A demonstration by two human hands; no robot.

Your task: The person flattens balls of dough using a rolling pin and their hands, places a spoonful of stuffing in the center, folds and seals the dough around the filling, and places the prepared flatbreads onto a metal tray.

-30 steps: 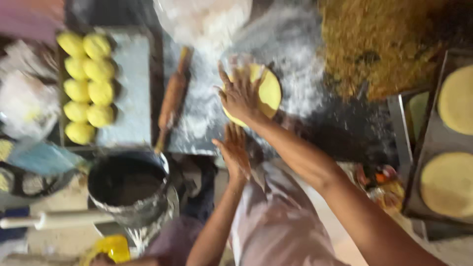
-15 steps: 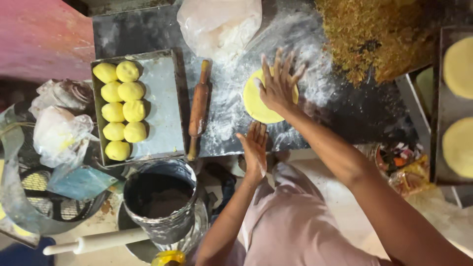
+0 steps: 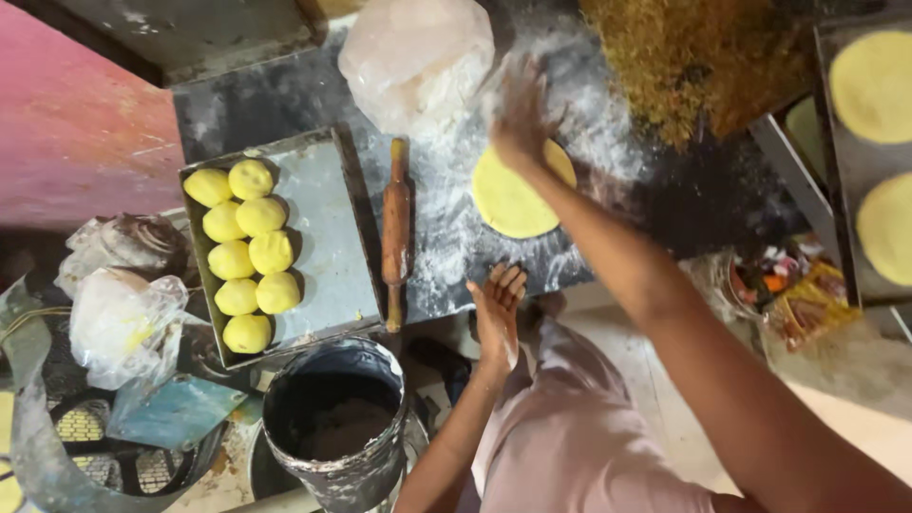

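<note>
A flat round yellow dough disc (image 3: 513, 199) lies on the floured dark slab (image 3: 456, 247). My right hand (image 3: 521, 119) hovers over the disc's far edge, fingers spread and blurred, holding nothing. My left hand (image 3: 498, 313) rests open at the slab's near edge, fingers apart, below the disc. A wooden rolling pin (image 3: 395, 228) lies on the slab to the left of the disc. Further left, a metal tray (image 3: 323, 237) carries several yellow dough balls (image 3: 245, 255).
A clear bag of flour (image 3: 418, 59) sits at the slab's far side. Brown crumbly matter (image 3: 693, 57) is piled at the far right. Trays with rolled yellow discs (image 3: 879, 142) stand right. A dark metal bucket (image 3: 334, 418) and plastic bags (image 3: 123, 318) are near left.
My right hand has lifted from the middle of the disc towards its far edge. My left hand has stayed at the slab's near edge. The view has shifted slightly.
</note>
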